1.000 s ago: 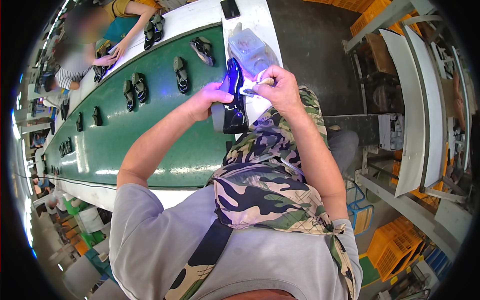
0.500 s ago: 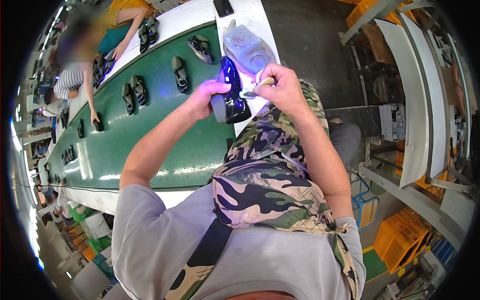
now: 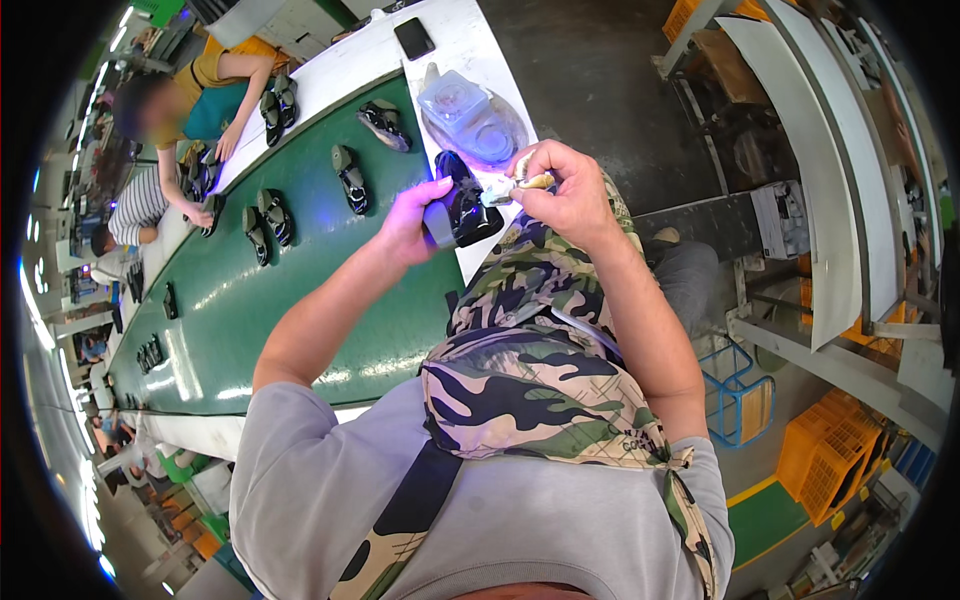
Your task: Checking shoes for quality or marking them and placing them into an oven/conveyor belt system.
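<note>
Both hands work on one black shoe, held up over the near edge of the green conveyor belt.

The left hand (image 3: 405, 222) grips the black shoe (image 3: 462, 205) from its left side, fingers closed around it, and the right hand (image 3: 570, 190) pinches a small brush-like tool (image 3: 520, 183) whose tip touches the shoe — so the shoe sits between the two hands, above the white side table (image 3: 470, 40). The shoe looks light and rather stiff at the sole, with a glossy surface that may slip; I judge the sole edge the safest place to hold. Just beyond lies a clear plastic container (image 3: 470, 120), further a dark phone (image 3: 413, 38). More shoes lie along the belt (image 3: 300, 300), where other people work.
</note>
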`<state>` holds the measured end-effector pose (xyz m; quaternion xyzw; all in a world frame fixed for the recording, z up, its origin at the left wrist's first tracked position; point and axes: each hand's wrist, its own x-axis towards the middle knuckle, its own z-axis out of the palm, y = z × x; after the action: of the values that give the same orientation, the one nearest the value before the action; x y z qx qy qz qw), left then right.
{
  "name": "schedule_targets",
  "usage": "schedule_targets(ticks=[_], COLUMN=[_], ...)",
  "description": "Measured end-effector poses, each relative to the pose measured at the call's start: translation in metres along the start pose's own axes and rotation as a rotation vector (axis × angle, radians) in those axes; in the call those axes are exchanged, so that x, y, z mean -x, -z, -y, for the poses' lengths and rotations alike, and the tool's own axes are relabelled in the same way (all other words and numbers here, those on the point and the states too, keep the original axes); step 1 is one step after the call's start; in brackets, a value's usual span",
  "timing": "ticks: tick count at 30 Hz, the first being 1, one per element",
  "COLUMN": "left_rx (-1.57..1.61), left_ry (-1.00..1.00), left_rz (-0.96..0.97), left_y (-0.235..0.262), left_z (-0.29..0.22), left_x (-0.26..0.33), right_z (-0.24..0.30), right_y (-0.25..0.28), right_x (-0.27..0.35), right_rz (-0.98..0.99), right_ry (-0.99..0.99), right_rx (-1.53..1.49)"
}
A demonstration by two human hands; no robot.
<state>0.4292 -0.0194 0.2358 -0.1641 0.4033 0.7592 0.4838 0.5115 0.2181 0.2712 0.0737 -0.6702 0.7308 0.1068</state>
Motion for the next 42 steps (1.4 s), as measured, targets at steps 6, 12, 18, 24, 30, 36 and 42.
schedule_targets(ticks=[6, 12, 18, 24, 30, 36, 42], left_rx=[0.092, 0.067, 0.190, 0.245, 0.142, -0.044, -0.460], left_ry=[0.019, 0.060, 0.089, 0.046, -0.049, -0.125, -0.199], left_rz=[-0.067, 0.060, 0.086, 0.081, 0.210, 0.418, 0.379], left_y=[-0.027, -0.020, -0.042, -0.068, -0.109, -0.182, -0.304], left_z=[0.009, 0.015, 0.017, 0.022, 0.021, 0.025, 0.019], left_x=[0.005, -0.005, -0.012, -0.027, -0.035, -0.064, -0.120], right_z=[0.005, 0.014, 0.015, 0.019, -0.007, -0.072, -0.153], right_y=[0.011, 0.018, 0.027, 0.055, 0.104, 0.171, 0.208], right_x=[0.010, 0.013, 0.014, 0.019, 0.037, 0.088, 0.133], right_rz=[-0.045, -0.140, -0.193, -0.240, -0.521, -0.949, -1.178], right_ry=[0.079, 0.169, 0.200, 0.293, 0.265, 0.113, 0.017], right_rx=[0.042, 0.038, -0.023, 0.065, -0.015, -0.130, -0.195])
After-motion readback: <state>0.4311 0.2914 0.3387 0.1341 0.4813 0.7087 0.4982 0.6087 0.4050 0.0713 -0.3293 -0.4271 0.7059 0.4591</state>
